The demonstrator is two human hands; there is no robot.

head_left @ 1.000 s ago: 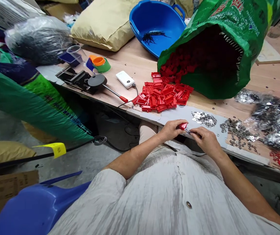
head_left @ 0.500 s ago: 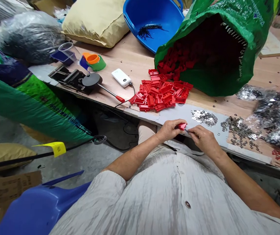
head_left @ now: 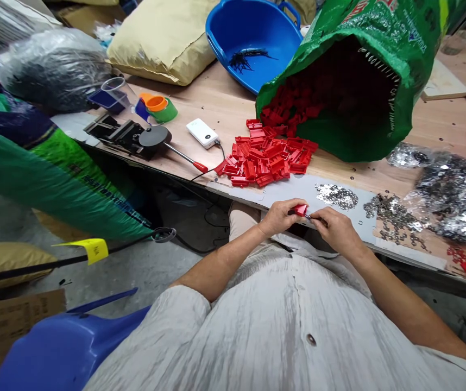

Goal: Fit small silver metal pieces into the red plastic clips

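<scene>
My left hand [head_left: 278,218] is closed around a red plastic part [head_left: 300,210] just off the front edge of the table. Facing it, my right hand [head_left: 334,228] pinches a thin dark metal piece [head_left: 308,216], whose tip meets the red part; its exact kind is too small to tell. Beyond my hands lies a heap of similar red plastic parts [head_left: 268,160], spilling from a green sack [head_left: 396,117]. Small shiny metal pieces [head_left: 337,196] are spread on a grey sheet [head_left: 282,191], with darker metal clips [head_left: 396,217] to their right.
A blue basin [head_left: 253,27] holding black strips stands behind the heap. To the left are a white power bank [head_left: 202,133] with a cable and a lever tool [head_left: 155,138] with a red handle. Plastic bags of metal pieces [head_left: 453,190] lie right. A blue chair [head_left: 65,347] stands lower left.
The view has shifted slightly. Both hands keep nearly the same pose, with the red part and the thin metal piece still held together.
</scene>
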